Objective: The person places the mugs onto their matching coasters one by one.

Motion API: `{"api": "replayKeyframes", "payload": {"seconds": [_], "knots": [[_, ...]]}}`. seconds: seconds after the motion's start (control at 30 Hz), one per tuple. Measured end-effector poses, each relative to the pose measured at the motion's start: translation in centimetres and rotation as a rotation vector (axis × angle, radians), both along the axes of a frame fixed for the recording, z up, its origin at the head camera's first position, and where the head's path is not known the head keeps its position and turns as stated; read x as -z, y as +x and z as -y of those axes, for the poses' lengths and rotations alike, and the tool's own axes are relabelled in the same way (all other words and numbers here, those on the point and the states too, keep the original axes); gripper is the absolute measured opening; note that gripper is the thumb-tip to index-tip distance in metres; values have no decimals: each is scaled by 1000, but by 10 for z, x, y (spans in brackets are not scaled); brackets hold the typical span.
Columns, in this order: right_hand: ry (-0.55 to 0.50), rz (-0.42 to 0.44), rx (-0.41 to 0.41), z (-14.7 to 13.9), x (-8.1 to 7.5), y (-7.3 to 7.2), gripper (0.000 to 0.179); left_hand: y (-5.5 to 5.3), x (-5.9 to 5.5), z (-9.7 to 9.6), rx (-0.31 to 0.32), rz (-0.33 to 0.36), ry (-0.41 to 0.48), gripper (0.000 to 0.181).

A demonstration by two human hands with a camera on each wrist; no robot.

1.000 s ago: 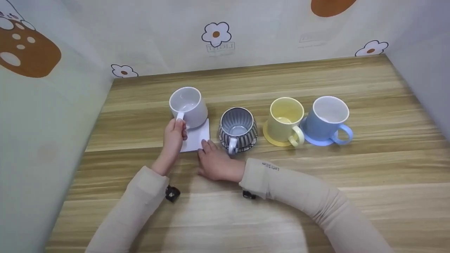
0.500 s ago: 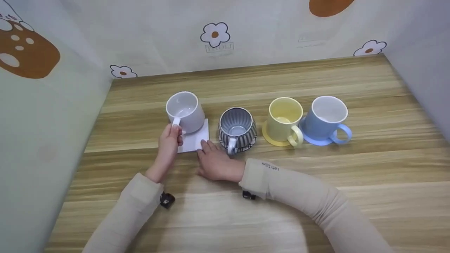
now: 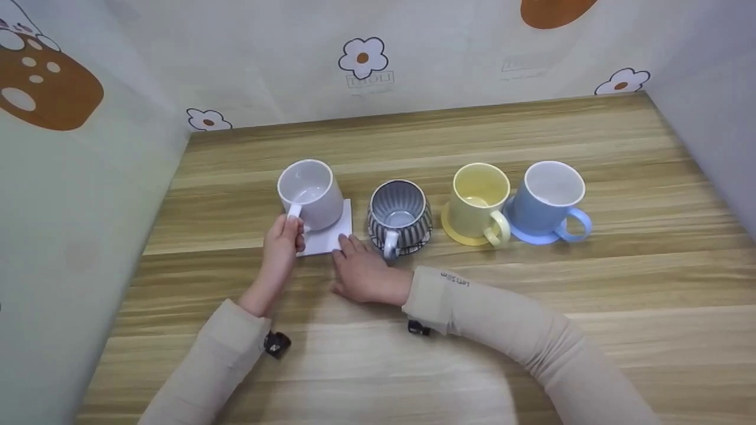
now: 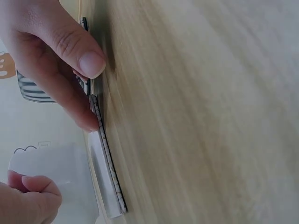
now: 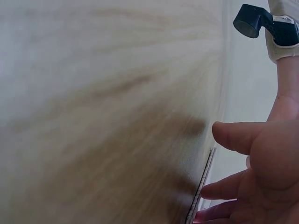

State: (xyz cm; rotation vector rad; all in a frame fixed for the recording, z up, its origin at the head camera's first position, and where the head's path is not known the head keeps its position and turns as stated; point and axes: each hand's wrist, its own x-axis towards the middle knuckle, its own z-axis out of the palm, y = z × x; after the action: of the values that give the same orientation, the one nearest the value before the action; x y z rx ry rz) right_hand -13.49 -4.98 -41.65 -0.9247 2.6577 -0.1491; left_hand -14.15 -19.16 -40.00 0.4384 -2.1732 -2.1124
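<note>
My left hand [image 3: 282, 245] grips the handle of a white mug [image 3: 322, 206]. The mug is upright over a square white coaster [image 3: 331, 237]; whether its base rests fully on it is hard to tell from above. In the left wrist view the white mug [image 4: 77, 186] appears behind the thin coaster [image 4: 108, 168]. Fingertips of my right hand [image 3: 369, 274] touch the coaster's near right corner, the fingers extended. From the right wrist view, the same hand [image 5: 266, 172] has its thumb spread away from the fingers. A grey striped mug [image 3: 409, 235] stands just beyond it on a patterned coaster.
To the right, a yellow mug [image 3: 469, 218] stands on a round yellow coaster [image 3: 450, 227]. A blue mug [image 3: 534, 215] on a blue coaster [image 3: 534, 239] is close beside it. Wood-grain tabletop [image 3: 649, 283] surrounds them, with a printed backdrop [image 3: 437, 65] behind.
My left hand has drawn the white mug toward me, slightly left, and lower over the coaster. The right hand has stayed at the coaster's corner.
</note>
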Motion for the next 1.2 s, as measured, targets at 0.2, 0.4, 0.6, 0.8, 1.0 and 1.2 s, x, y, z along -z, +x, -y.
{"api": "replayKeyframes", "payload": {"seconds": [0.2,0.4,0.6,0.8,1.0,1.2], "knots": [[10,-13,-9,-1,-2,0,66,4,0,2,20,8,1,25],[18,-44,-10,-1,-3,1,64,8,1,3,31,14,56,25],[38,-85,-1,1,-2,2,62,12,1,4,42,7,38,25],[41,-129,24,2,1,4,61,16,3,5,63,-5,39,27],[35,-159,30,3,3,5,60,19,4,3,64,-9,36,27],[47,-144,25,4,3,5,64,19,5,2,42,10,60,28]]}}
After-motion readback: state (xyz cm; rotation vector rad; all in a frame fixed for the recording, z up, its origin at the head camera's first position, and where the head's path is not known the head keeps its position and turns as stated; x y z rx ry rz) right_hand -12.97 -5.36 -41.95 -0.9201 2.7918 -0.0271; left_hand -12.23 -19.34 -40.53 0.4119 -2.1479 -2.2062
